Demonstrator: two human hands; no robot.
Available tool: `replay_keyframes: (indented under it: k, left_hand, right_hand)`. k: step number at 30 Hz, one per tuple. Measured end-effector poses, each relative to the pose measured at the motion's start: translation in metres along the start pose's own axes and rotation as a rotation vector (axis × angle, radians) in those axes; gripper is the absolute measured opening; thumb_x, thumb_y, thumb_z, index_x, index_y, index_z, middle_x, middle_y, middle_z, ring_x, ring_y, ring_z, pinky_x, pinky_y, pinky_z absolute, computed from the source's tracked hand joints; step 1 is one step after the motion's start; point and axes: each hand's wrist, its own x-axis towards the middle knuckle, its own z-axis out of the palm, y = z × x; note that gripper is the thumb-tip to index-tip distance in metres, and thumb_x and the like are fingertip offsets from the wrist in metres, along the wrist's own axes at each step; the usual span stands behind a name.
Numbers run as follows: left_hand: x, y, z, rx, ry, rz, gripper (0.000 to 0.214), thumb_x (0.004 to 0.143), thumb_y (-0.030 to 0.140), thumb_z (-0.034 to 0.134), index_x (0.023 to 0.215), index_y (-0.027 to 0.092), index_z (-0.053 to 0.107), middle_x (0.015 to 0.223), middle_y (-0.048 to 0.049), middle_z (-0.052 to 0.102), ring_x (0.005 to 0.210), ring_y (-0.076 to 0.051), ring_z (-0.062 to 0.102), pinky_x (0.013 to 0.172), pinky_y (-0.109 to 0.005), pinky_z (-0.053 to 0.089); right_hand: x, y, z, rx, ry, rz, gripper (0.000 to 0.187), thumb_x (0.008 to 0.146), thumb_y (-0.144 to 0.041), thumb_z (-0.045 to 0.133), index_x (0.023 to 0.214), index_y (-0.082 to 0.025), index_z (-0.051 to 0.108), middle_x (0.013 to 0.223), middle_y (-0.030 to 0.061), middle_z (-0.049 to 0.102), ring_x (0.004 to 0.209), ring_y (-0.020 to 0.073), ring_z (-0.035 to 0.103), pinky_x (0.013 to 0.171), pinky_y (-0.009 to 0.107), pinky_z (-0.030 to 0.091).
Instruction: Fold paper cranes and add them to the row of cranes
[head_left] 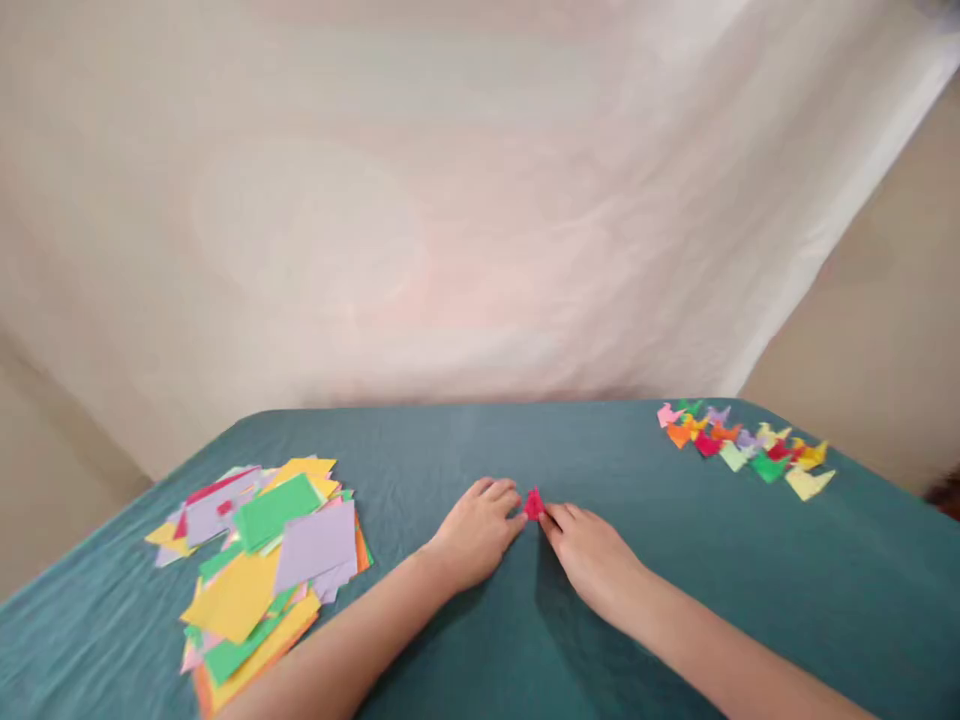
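Note:
A small piece of folded pinkish-red paper (533,504) stands in a narrow, pointed shape on the table between my two hands. My right hand (589,550) pinches its lower right edge between thumb and fingers. On the other side, my left hand (480,530) rests with its fingers stretched forward and its thumb tip at the paper's left edge. Whether that thumb presses on the paper or only lies beside it is too small to make out. The paper's fine folds are blurred.
A loose heap of coloured paper sheets (315,545) lies on the left of the dark green cloth-covered table (442,440). Several small folded paper birds (769,465) in mixed colours stand in rows at the back right. Behind the table hangs a pale cloth (480,220).

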Motion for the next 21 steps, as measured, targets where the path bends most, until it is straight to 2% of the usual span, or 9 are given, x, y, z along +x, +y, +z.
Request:
replay_keyframes:
  k: [5,11,14,17,19,21]
  left_hand:
    - [0.001,-0.001,0.001,-0.007,0.007,0.01,0.026,0.089,0.02,0.046,0.113,0.021,0.056,0.109,-0.0071,0.056,0.119,-0.022,0.039,0.099,-0.037,0.032]
    - [0.002,0.001,0.002,-0.024,0.016,0.01,0.025,0.091,0.021,0.043,0.112,0.019,0.057,0.107,-0.0079,0.057,0.118,-0.022,0.041,0.099,-0.036,0.032]
    - [0.002,0.002,0.003,-0.048,0.021,0.002,0.024,0.09,0.019,0.044,0.11,0.018,0.058,0.107,-0.0084,0.057,0.118,-0.022,0.041,0.099,-0.037,0.033]
    - [0.002,0.002,0.004,-0.091,0.032,-0.004,0.024,0.089,0.017,0.045,0.11,0.017,0.058,0.105,-0.0086,0.058,0.118,-0.022,0.041,0.098,-0.037,0.034]
    - [0.001,0.002,0.005,-0.117,0.037,-0.005,0.024,0.089,0.017,0.045,0.109,0.017,0.058,0.104,-0.0082,0.058,0.118,-0.021,0.041,0.098,-0.037,0.034]
    - [0.001,0.002,0.006,-0.131,0.042,-0.006,0.024,0.091,0.017,0.043,0.109,0.017,0.058,0.104,-0.0079,0.058,0.117,-0.021,0.042,0.097,-0.036,0.035]
  right_hand:
    - [-0.003,-0.001,0.012,-0.051,0.082,0.013,0.039,0.083,0.001,0.039,0.118,-0.007,0.055,0.106,0.0166,0.061,0.097,0.0249,0.057,0.081,0.035,0.048]
    - [-0.004,-0.007,0.023,-0.106,0.127,0.015,0.04,0.08,0.002,0.039,0.115,-0.007,0.057,0.11,0.0188,0.06,0.099,0.0269,0.055,0.078,0.036,0.046]
    - [-0.002,-0.004,0.006,-0.026,0.063,0.015,0.038,0.08,0.001,0.039,0.112,-0.006,0.059,0.109,0.0199,0.06,0.099,0.0275,0.056,0.079,0.038,0.046]
    - [-0.01,0.004,-0.029,0.118,-0.014,-0.045,0.035,0.078,0.0,0.043,0.105,-0.012,0.063,0.103,0.0144,0.062,0.095,0.0246,0.058,0.082,0.037,0.045]
    - [-0.03,0.01,-0.051,0.236,0.001,-0.099,0.035,0.081,-0.003,0.044,0.107,-0.018,0.062,0.103,0.0098,0.063,0.096,0.0224,0.058,0.084,0.036,0.044]
    - [-0.062,0.013,-0.061,0.398,0.045,-0.148,0.029,0.088,-0.015,0.045,0.11,-0.026,0.059,0.106,0.0052,0.061,0.098,0.0199,0.057,0.088,0.034,0.043]
